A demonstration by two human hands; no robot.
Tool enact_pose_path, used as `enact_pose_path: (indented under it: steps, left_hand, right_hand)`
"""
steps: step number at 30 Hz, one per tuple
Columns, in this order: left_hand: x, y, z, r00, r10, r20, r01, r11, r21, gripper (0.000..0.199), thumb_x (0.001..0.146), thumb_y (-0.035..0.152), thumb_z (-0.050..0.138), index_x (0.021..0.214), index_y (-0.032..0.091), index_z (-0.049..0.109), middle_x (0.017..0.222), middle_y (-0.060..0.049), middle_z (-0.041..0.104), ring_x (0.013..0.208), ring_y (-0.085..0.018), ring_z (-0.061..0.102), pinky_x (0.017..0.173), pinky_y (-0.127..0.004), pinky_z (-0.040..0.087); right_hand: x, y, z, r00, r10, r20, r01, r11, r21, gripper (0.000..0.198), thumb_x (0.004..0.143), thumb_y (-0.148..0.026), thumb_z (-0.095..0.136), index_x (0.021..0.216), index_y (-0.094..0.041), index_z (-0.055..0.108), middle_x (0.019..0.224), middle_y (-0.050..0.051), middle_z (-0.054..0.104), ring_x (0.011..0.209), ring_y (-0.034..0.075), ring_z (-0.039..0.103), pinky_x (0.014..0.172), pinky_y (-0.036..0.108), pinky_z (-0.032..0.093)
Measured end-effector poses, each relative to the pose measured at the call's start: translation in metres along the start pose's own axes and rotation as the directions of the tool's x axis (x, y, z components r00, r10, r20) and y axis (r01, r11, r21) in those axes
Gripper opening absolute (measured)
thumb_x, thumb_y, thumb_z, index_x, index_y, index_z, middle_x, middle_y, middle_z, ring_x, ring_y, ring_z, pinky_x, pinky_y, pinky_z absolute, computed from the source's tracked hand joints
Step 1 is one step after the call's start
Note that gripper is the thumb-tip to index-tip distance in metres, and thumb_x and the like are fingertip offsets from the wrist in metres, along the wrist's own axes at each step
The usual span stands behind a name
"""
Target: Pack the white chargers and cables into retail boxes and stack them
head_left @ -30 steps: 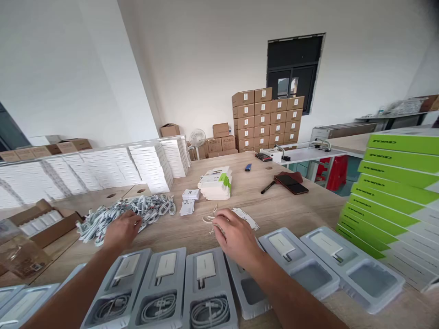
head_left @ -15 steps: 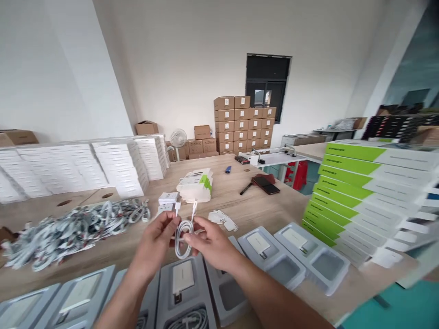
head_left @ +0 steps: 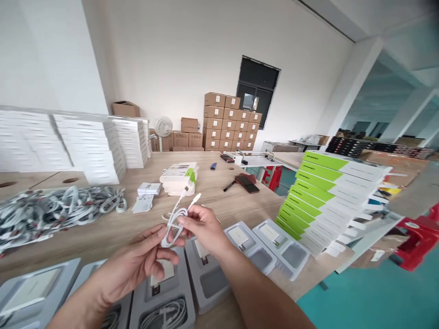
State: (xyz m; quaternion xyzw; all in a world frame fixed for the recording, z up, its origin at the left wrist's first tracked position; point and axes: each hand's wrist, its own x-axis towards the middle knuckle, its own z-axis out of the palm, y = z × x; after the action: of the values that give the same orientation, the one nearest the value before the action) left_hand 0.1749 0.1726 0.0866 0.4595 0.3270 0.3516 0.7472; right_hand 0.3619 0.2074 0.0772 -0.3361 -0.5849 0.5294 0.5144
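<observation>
From the head feed I log this site as a packing workshop in a factory-type hall. Evidence: long wooden worktable (head_left: 214,194) carrying grey trays (head_left: 182,283) with white adapters (head_left: 238,238), a cable heap (head_left: 65,210) and rows of stacked white boxes (head_left: 87,148); printed green-and-white boxes (head_left: 315,201) piled at the right; labelled brown cartons (head_left: 229,124) stacked near a bare white wall (head_left: 171,50). I also note a standing fan (head_left: 163,127), a red stool (head_left: 415,244) and a teal floor (head_left: 370,301).

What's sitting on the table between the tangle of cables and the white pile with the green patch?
In the head view, two small stacks of white cards lie between the cable tangle and the white pile.
</observation>
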Motion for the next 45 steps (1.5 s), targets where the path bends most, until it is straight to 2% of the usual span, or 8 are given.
enact_pose_path:
  steps: [4,7,16,22,29,36,40,45]
  left_hand:
    - [0.006,-0.002,-0.008,0.988,0.093,-0.124,-0.100,0.993,-0.054,0.024,0.088,0.043,0.061,0.087,0.020,0.057,0.085,-0.001,0.059,0.066,-0.009,0.053,0.045,-0.017,0.033]
    - [0.008,-0.001,-0.010,0.974,0.115,-0.194,-0.106,0.993,0.057,0.033,0.083,0.048,0.064,0.075,0.017,0.053,0.074,0.001,0.054,0.057,-0.008,0.046,0.042,-0.018,0.023]
    - [0.015,-0.005,-0.005,0.940,0.153,-0.305,-0.108,0.981,0.159,0.042,0.076,0.059,0.064,0.076,0.018,0.053,0.069,0.002,0.058,0.046,-0.008,0.046,0.040,-0.020,0.017]
    - [0.020,-0.011,-0.008,0.893,0.196,-0.405,-0.135,0.975,0.175,0.042,0.075,0.056,0.066,0.071,0.017,0.052,0.062,0.004,0.053,0.043,-0.005,0.041,0.042,-0.019,0.019]
    - [0.022,-0.016,-0.004,0.953,0.113,-0.281,-0.107,0.994,0.034,0.044,0.076,0.061,0.063,0.078,0.020,0.048,0.065,0.006,0.051,0.039,-0.004,0.039,0.039,-0.020,0.010]
    - [0.018,-0.016,-0.004,0.981,0.076,-0.176,-0.089,0.994,-0.069,0.043,0.079,0.059,0.063,0.087,0.018,0.054,0.065,0.005,0.046,0.044,-0.003,0.032,0.043,-0.020,0.010]
    - [0.016,-0.015,-0.007,0.985,0.105,-0.135,-0.117,0.989,-0.085,0.042,0.084,0.058,0.057,0.081,0.016,0.053,0.068,0.004,0.045,0.046,-0.003,0.030,0.044,-0.021,0.012]
    - [0.016,-0.011,-0.011,0.965,0.197,-0.174,-0.199,0.980,0.008,0.035,0.087,0.053,0.059,0.087,0.018,0.051,0.071,0.005,0.048,0.050,-0.005,0.038,0.046,-0.020,0.020]
  right_hand:
    - [0.002,0.003,-0.011,0.934,-0.281,-0.219,0.140,0.855,-0.500,0.021,0.083,-0.040,0.065,0.089,-0.020,0.065,0.070,-0.001,0.058,0.064,0.014,0.053,0.062,0.025,0.046]
    - [-0.002,-0.002,-0.014,0.869,-0.481,-0.116,0.235,0.606,-0.760,0.030,0.089,-0.028,0.056,0.119,-0.024,0.061,0.081,0.001,0.058,0.068,0.015,0.055,0.068,0.026,0.046]
    - [-0.011,-0.007,-0.005,0.867,-0.466,0.176,0.311,0.230,-0.922,0.015,0.092,-0.022,0.049,0.087,-0.024,0.063,0.079,0.001,0.062,0.067,0.014,0.059,0.065,0.024,0.040]
    - [-0.018,-0.006,0.004,0.907,-0.402,0.125,0.284,0.364,-0.887,0.014,0.092,-0.025,0.049,0.081,-0.022,0.057,0.068,-0.001,0.062,0.058,0.014,0.054,0.060,0.026,0.035]
    - [-0.015,0.004,0.008,0.971,-0.240,0.002,0.190,0.764,-0.616,0.021,0.097,-0.038,0.044,0.082,-0.024,0.049,0.063,-0.004,0.053,0.052,0.013,0.052,0.053,0.024,0.038]
    - [-0.012,0.013,0.016,0.988,-0.147,-0.046,0.129,0.954,-0.272,0.025,0.094,-0.046,0.050,0.085,-0.022,0.051,0.068,-0.003,0.061,0.055,0.014,0.063,0.051,0.024,0.042]
    - [-0.010,0.015,0.017,1.000,-0.017,0.001,0.017,0.997,-0.074,0.031,0.089,-0.051,0.055,0.086,-0.020,0.053,0.072,0.001,0.066,0.052,0.014,0.063,0.047,0.023,0.042]
    - [-0.008,0.016,0.011,0.980,-0.164,-0.116,0.098,0.894,-0.437,0.021,0.084,-0.040,0.062,0.079,-0.020,0.059,0.066,0.000,0.062,0.053,0.013,0.057,0.050,0.024,0.042]
